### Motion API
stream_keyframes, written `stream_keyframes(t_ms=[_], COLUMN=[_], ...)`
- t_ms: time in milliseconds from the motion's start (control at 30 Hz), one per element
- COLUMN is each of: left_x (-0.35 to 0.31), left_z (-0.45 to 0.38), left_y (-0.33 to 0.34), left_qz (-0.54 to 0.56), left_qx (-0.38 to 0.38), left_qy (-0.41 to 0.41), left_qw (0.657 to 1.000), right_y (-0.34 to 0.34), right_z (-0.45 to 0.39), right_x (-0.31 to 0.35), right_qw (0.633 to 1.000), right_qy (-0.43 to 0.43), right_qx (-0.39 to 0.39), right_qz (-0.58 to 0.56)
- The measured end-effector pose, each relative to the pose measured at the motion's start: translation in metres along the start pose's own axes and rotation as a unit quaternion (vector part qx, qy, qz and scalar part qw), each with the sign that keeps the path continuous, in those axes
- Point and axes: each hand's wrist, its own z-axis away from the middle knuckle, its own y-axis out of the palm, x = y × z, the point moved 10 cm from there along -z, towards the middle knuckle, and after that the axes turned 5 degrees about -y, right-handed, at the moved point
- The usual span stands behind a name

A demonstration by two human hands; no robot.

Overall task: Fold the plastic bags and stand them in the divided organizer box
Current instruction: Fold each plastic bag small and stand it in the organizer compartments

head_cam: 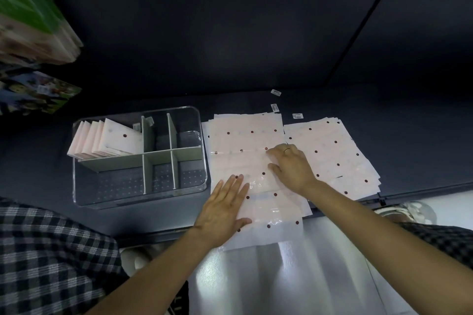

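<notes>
Head view looks down on the left hand (222,208), lying flat with straight fingers pressed on the near left part of a pale pink plastic bag (258,181) dotted with dark red spots. The right hand (290,165), a ring on one finger, has its fingers curled down onto the bag's middle right, though whether they pinch the film or only press it I cannot tell. The bag is thin and glossy, creased across, its near edge hanging over the dark table (409,135). It tops a stack of like bags (243,125), with a second fanned stack (332,151) just right of the right hand. Left of the hands stands the clear divided organizer box (139,156), with folded bags (102,139) standing tilted in its far left compartment.
</notes>
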Motion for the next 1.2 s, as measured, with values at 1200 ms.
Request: stream_keyframes(t_ms=[1200], left_x=[0.028], left_z=[-0.031], left_y=[-0.101], left_qz=[0.420], left_qx=[-0.063], left_qy=[-0.182], left_qw=[0.887], right_y=[-0.098], right_z=[0.014], right_x=[0.014], right_qw=[0.958], right_qy=[-0.019], right_qx=[-0.138], right_qz=[-0.250])
